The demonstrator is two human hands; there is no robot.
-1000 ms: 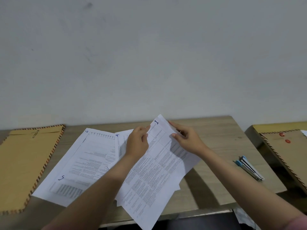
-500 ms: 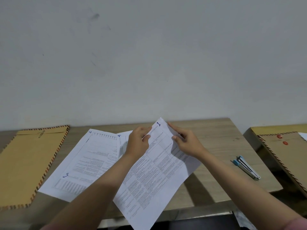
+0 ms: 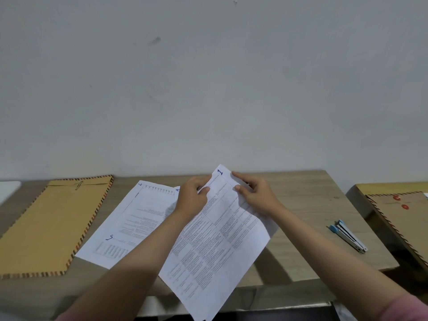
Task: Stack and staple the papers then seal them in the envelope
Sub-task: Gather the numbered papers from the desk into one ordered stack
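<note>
Both hands pinch the top of a printed sheet [image 3: 217, 237], left hand [image 3: 193, 200] and right hand [image 3: 256, 196], above the worktop [image 3: 301, 205]. More papers [image 3: 136, 221] lie beside an envelope [image 3: 51, 223]; a stapler [image 3: 347, 236] lies right.

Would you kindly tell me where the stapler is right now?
In the head view, the stapler lies flat on the wooden table at the right, untouched, beyond the right hand and near the table's right edge.

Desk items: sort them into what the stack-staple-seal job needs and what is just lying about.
Needed:
sheet marked 1, held by left hand and right hand
loose sheets on the desk
stapler
brown envelope

Lying about:
second envelope with red discs, on the side table at right
</note>
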